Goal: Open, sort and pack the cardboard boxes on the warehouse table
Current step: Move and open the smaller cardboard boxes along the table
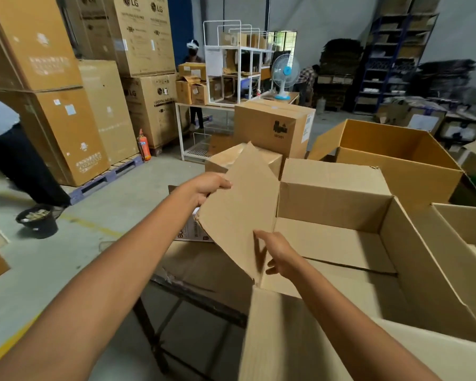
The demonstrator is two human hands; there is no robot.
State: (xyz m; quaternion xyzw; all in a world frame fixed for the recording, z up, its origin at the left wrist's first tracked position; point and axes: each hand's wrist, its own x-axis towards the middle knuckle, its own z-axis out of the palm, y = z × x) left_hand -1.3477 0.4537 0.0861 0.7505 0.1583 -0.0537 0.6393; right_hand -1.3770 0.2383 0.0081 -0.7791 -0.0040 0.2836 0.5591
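**boxguy:** where's the box at rn?

**packer22:** The big open box [327, 204] sits on the surface [176, 281] right in front of you, with its left flap [239, 204] raised and tilted. Your left grip [212, 188] is curled over the flap's far edge, holding it.

**boxguy:** and the other one?

**packer22:** Your right grip [278, 255] is up against the flap's near corner, but it's blurred, so I can't tell if it's pinching or just touching. A sealed box [272, 125] stands behind.

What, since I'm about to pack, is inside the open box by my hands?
In the open box, only bare floor flaps show, nothing on them. The raised flap, held by the left hand, and the right hand cover its near-left corner.
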